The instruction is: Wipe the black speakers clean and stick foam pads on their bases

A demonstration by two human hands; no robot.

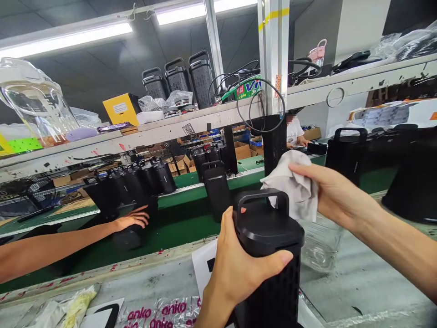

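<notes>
My left hand grips a black portable speaker just below its top. The speaker stands upright, with a loop handle on its lid and a patterned grille on its side. My right hand pinches a crumpled white cloth, held just behind and to the right of the speaker's handle. Under the cloth, a clear plastic container sits on the bench, partly hidden by the speaker.
A co-worker's hand reaches over the green conveyor belt from the left. Several black speakers stand on it. Printed plastic film lies on the near bench. A shelf with a clear jug crosses above.
</notes>
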